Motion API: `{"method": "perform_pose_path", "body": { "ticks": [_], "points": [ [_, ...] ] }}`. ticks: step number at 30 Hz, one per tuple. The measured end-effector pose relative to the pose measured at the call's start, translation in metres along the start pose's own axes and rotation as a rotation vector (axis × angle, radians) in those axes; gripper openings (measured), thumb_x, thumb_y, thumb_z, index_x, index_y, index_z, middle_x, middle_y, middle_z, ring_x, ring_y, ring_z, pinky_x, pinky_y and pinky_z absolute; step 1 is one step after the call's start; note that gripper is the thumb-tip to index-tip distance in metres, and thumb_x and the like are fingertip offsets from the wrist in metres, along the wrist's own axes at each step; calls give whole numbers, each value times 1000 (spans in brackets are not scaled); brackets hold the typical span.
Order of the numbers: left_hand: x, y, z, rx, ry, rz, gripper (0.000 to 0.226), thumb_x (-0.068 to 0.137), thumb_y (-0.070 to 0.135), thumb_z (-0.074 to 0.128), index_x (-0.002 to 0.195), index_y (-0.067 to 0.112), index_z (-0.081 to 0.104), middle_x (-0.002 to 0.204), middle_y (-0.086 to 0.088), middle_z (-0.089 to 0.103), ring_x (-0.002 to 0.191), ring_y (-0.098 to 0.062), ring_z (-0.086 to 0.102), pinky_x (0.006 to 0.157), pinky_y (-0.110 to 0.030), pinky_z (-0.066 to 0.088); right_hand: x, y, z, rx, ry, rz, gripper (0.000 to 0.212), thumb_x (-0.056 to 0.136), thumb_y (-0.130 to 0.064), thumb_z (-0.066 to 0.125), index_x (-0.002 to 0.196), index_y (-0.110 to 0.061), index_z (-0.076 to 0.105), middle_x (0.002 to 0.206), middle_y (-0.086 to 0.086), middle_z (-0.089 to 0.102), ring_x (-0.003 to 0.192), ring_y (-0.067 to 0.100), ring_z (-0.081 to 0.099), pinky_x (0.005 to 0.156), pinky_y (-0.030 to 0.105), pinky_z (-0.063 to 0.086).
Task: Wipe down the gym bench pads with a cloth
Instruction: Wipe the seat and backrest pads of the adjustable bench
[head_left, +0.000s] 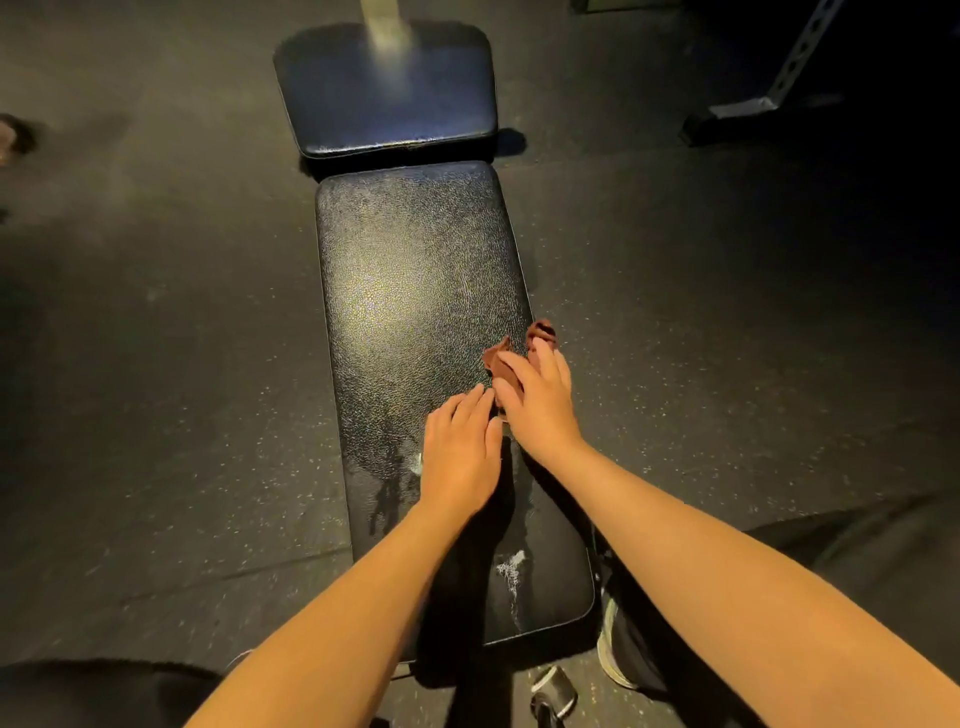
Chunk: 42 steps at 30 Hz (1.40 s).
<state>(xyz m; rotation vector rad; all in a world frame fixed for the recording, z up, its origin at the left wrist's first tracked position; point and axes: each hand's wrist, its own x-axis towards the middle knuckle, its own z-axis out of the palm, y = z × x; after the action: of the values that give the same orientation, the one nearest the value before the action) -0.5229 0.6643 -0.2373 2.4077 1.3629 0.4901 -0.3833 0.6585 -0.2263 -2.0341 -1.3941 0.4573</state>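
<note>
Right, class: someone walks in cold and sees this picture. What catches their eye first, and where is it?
The reddish-brown cloth stands out at the right edge of the long bench pad, pressed under the right grip, with the left grip flat on the pad beside it. Nearer the camera, white marks show on the pad; a shorter pad lies beyond.

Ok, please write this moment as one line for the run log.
stage: wiping long bench pad | right hand: pressing brown cloth near pad's right edge | left hand: flat on pad beside it
</note>
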Motion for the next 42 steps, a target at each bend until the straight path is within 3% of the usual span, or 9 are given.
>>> {"method": "perform_pose_path", "body": {
  "ticks": [2, 8, 13, 17, 22, 28, 33, 39, 42],
  "points": [
    [0, -1, 0, -27, -1, -2, 56, 101, 39, 28, 145, 14, 51, 149, -4, 51, 136, -26, 44, 113, -39, 30, 5, 2, 5, -49, -31, -12, 38, 101, -33, 50, 139, -28, 52, 162, 6, 18, 149, 31, 5, 123, 44, 15],
    [-1, 1, 5, -40, 25, -16, 55, 102, 41, 28, 144, 15, 53, 150, -2, 50, 136, -25, 43, 113, -40, 30, -50, 20, 9, -93, 69, -35, 34, 99, -29, 55, 132, -30, 57, 150, -1, 38, 137, 27, 30, 114, 38, 34],
    [2, 2, 6, -41, 44, -17, 53, 101, 39, 30, 144, 17, 53, 148, 1, 52, 134, -23, 44, 109, -36, 28, -11, 12, 2, -14, 76, -34, 37, 97, -18, 58, 133, -26, 59, 155, 4, 34, 141, 23, 26, 117, 39, 30],
    [3, 1, 7, -41, 55, -16, 52, 102, 39, 31, 146, 19, 51, 149, 4, 51, 133, -20, 42, 108, -34, 27, 19, 8, -2, 11, -32, 62, 44, 99, -44, 50, 143, -38, 45, 161, 8, 19, 147, 30, 14, 120, 47, 22],
    [1, 7, 11, -53, 54, 0, 50, 103, 40, 31, 145, 21, 51, 151, 6, 48, 134, -15, 36, 108, -33, 21, -34, 36, 3, 64, 26, 127, 39, 100, -41, 48, 138, -43, 42, 143, 4, 41, 127, 26, 46, 103, 43, 45],
    [-1, 4, 16, -64, 23, 38, 51, 103, 40, 30, 145, 20, 52, 152, 3, 47, 137, -21, 39, 111, -37, 22, -50, 40, 2, 3, 25, 163, 40, 100, -33, 50, 138, -42, 44, 132, 9, 48, 120, 29, 48, 102, 45, 44],
    [-6, 0, 13, -118, 7, 61, 51, 103, 38, 32, 146, 18, 51, 150, 1, 50, 138, -21, 41, 114, -36, 23, -13, 25, 2, 31, 3, 148, 44, 101, -36, 46, 145, -41, 42, 151, 10, 35, 140, 31, 34, 115, 48, 33],
    [-22, 0, 6, -234, 8, 153, 38, 101, 21, 48, 138, 11, 51, 133, -4, 58, 124, -20, 48, 110, -32, 28, -83, 40, 14, 29, 18, 220, 44, 100, -45, 42, 143, -50, 35, 140, 8, 43, 124, 33, 49, 102, 49, 45],
    [-28, 0, 10, -239, -14, 167, 39, 101, 21, 49, 139, 11, 51, 138, -4, 56, 129, -21, 46, 114, -41, 32, -106, 41, 14, -14, 33, 247, 43, 102, -42, 42, 144, -48, 36, 139, 8, 44, 123, 32, 50, 101, 47, 46]
  ]
}}
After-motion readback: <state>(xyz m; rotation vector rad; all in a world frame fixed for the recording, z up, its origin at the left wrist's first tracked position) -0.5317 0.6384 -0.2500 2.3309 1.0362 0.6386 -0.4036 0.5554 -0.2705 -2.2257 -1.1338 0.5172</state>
